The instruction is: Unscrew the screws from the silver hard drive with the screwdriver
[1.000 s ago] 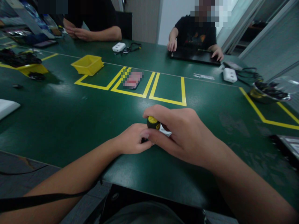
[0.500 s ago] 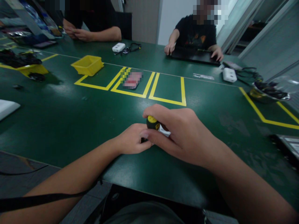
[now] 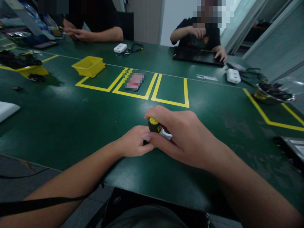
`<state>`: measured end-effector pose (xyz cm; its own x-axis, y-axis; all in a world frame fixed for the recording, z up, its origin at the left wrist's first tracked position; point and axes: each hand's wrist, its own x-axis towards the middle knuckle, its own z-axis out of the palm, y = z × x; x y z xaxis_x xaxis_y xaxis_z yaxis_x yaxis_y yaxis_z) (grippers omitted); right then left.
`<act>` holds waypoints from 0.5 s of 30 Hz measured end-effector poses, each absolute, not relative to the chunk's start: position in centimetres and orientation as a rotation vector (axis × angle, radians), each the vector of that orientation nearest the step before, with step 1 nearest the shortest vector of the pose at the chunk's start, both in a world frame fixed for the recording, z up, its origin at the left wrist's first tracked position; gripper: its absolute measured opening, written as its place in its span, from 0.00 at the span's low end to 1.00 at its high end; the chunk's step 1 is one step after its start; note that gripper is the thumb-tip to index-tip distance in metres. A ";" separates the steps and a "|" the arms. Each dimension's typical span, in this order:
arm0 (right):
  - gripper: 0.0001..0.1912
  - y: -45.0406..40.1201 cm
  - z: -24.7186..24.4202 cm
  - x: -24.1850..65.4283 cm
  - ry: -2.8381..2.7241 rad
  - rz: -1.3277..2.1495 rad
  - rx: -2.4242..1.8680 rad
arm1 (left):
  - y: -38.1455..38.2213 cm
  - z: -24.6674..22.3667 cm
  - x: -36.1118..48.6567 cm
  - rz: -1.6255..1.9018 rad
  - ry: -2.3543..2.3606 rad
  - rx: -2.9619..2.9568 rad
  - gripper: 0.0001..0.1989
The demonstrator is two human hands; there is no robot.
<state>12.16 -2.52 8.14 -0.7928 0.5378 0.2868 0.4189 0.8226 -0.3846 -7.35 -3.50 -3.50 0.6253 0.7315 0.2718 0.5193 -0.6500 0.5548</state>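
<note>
My right hand [image 3: 187, 136] is closed around a black-and-yellow screwdriver handle [image 3: 154, 124], which stands upright with its yellow end on top. The shaft and tip are hidden behind my fingers. Just below and left of it, my left hand [image 3: 134, 141] is closed, its thumb side against the right hand. What the left fingers grip is mostly covered; a dark bit shows by the thumb. Between the handle and my right palm, part of a white item [image 3: 167, 134] shows, and I cannot tell which hand holds it. Both hands are over the near part of the green table [image 3: 78, 126].
A yellow bin [image 3: 89, 67] and a phone [image 3: 135, 81] lie by yellow tape outlines ahead. Overfilled containers of dark parts [image 3: 21, 63] stand left and right [image 3: 273, 93]. A dark-framed device [image 3: 292, 153] is at right. Two people sit opposite, one at a black panel [image 3: 197, 57].
My hands and the screwdriver stay almost in place, shifting only slightly. Across the table, the person on the right has lifted one hand off the black panel up toward the chest.
</note>
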 end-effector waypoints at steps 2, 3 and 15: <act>0.16 -2.6 7.9 12.0 -2.625 0.447 -0.710 | -3.5 -3.3 -7.3 0.711 0.983 2.401 0.08; 0.16 -2.7 7.8 11.9 -2.629 0.462 -0.708 | -3.5 -3.1 -7.2 0.733 0.970 2.389 0.08; 0.16 -2.8 7.6 11.7 -2.666 0.506 -0.687 | -3.7 -1.9 -6.9 0.762 0.860 2.299 0.09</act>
